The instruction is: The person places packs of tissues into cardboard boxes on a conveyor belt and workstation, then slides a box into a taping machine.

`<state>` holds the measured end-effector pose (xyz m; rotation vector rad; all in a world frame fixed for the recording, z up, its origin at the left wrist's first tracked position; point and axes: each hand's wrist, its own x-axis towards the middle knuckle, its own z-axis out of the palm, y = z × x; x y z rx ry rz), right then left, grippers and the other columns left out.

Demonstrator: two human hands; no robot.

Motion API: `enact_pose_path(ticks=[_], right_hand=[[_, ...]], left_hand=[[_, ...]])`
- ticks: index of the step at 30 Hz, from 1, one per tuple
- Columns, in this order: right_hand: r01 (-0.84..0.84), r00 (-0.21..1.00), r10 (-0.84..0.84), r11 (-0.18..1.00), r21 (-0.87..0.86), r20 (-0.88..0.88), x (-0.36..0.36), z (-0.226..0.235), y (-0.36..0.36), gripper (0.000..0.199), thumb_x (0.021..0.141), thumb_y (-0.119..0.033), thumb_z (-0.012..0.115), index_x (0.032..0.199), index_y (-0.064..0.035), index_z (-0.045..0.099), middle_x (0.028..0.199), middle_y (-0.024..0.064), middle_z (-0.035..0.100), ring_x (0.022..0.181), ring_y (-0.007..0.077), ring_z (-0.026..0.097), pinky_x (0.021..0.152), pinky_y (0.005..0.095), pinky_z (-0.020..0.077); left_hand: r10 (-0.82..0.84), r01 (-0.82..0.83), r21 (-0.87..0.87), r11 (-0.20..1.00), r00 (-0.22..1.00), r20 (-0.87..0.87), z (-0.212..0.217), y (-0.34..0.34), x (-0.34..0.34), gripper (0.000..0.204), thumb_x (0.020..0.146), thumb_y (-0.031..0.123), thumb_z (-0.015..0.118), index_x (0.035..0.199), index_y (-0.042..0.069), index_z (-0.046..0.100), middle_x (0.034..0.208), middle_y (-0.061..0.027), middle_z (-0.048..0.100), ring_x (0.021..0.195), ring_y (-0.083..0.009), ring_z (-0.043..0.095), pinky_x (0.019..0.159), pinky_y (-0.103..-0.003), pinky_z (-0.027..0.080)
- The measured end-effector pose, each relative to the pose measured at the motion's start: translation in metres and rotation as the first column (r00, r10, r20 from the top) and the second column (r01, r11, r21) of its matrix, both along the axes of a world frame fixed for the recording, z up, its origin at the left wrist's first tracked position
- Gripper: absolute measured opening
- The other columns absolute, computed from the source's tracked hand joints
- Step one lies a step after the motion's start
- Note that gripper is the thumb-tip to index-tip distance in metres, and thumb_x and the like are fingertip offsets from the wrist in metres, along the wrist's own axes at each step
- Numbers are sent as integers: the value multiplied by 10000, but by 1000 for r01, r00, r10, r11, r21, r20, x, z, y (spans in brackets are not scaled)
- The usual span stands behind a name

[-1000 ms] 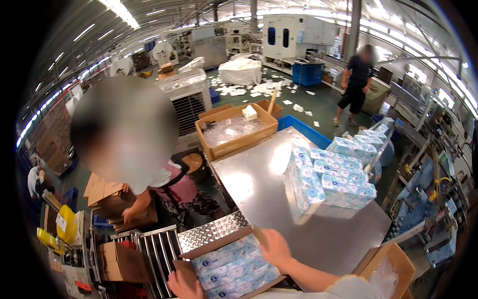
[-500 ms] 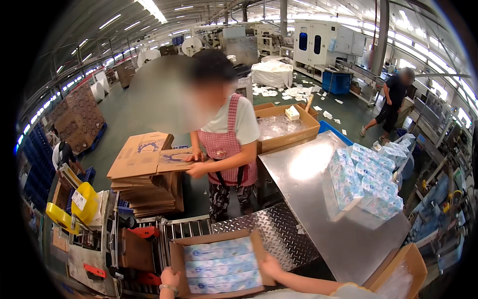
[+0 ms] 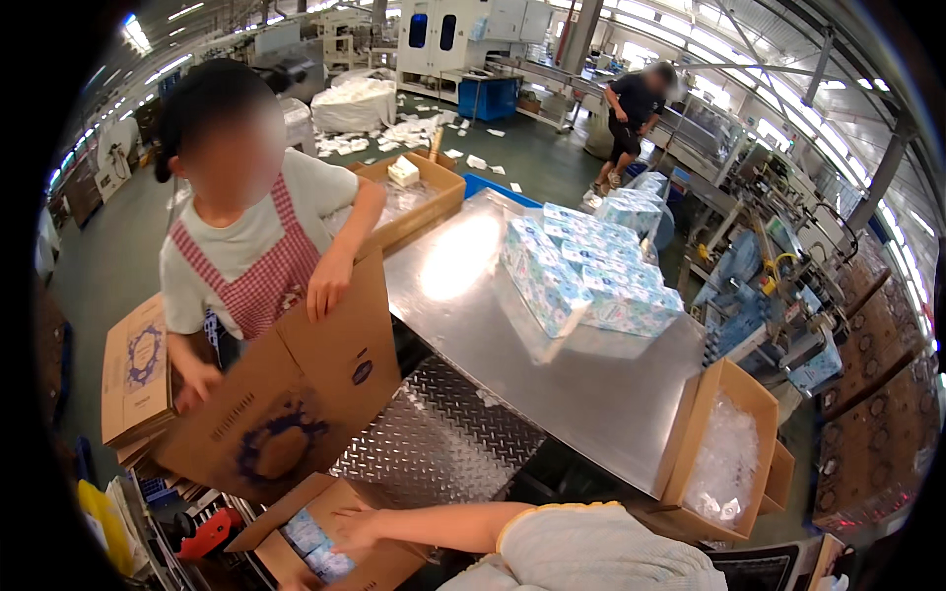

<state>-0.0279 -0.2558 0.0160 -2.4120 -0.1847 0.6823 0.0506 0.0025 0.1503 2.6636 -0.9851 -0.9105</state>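
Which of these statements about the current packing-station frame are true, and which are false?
1. The person's right hand reaches into an open brown cardboard box that holds blue-and-white wrapped packs. True.
2. The shiny steel table is bare. False: a stack of blue-and-white wrapped bundles stands on it.
3. A co-worker in a red checked apron holds a flat brown cardboard carton with both hands. True.
4. The brown cardboard box with a clear plastic liner at the table's near right corner is packed full of packs. False: only the liner shows inside.
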Motion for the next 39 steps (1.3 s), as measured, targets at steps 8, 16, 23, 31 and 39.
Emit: enact_pose_path(ticks=[8, 16, 23, 31, 39], right_hand=[[293, 837, -294, 953, 75, 461, -70, -16, -6, 1001, 842, -511, 720, 1598, -60, 242, 1653, 176, 225, 1551, 331, 172, 1239, 585, 126], [507, 770, -579, 810, 293, 268, -77, -10, -25, 1145, 709, -398, 867, 1565, 38, 245, 1599, 249, 290, 1467, 391, 328, 1214, 489, 274], [729, 377, -925, 260, 633, -54, -34, -50, 30, 475, 978, -212, 587, 1374, -1, 431, 1207, 188, 592, 1093, 317, 593, 982, 434, 465], [829, 230, -955, 93, 551, -185, -8, -57, 80, 678, 1066, -304, 529, 1554, 47, 216, 1493, 283, 420, 1322, 363, 500, 1091, 426, 418], [701, 504, -861, 359, 617, -72, 101, -64, 141, 638, 1064, -273, 541, 1543, 31, 250, 1435, 264, 497, 1286, 337, 533, 1069, 424, 429]], left_hand=[[24, 68, -89, 994, 646, 763, 1, -72, 29, 922, 908, 512, 665, 1557, -32, 301, 1594, -244, 344, 1500, -395, 293, 1248, -568, 109], [105, 134, -191, 973, 478, 872, -86, -45, -98, 499, 1042, 385, 501, 1216, -60, 645, 1033, -263, 710, 933, -428, 688, 856, -518, 547], [289, -218, -216, 952, 871, 396, -109, -12, -25, 818, 871, 479, 670, 1562, 144, 391, 1638, -139, 334, 1532, -333, 263, 1202, -655, 126], [191, -132, -154, 979, 854, 484, -122, 18, 61, 799, 983, 619, 451, 1612, 160, 274, 1668, -137, 267, 1556, -266, 220, 1202, -668, 102], [457, -345, -308, 887, 759, 464, -140, 107, 117, 822, 992, 582, 469, 1593, 55, 277, 1647, -203, 273, 1542, -338, 229, 1252, -507, 153]])
